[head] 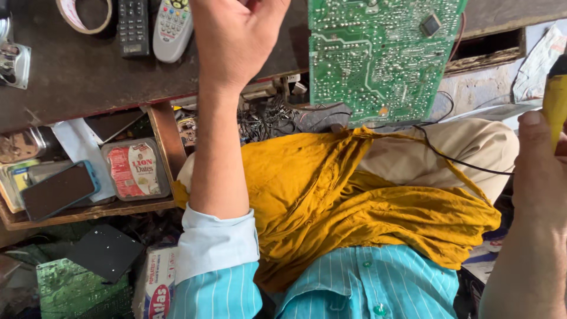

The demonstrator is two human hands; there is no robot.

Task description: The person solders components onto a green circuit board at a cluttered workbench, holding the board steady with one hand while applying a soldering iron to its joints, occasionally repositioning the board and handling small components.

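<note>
My left hand [236, 41] is raised over the dark wooden bench [77, 77], its fingers curled and cut off by the top edge; what it holds is hidden. Just right of it a green circuit board [378, 59] stands on edge, solder side toward me, with thin black wires [460, 162] trailing off it. My right hand [540, 171] is at the right edge, wrapped around a yellow tool handle [555, 103]. A mustard-yellow cloth [354, 201] lies across my lap.
Two remote controls [171, 26] and a roll of tape [82, 15] lie on the bench. The shelf below holds a phone with a blue case [59, 189] and a plastic food tub [134, 170]. Another green board [77, 292] and a black plate [105, 251] lie at lower left.
</note>
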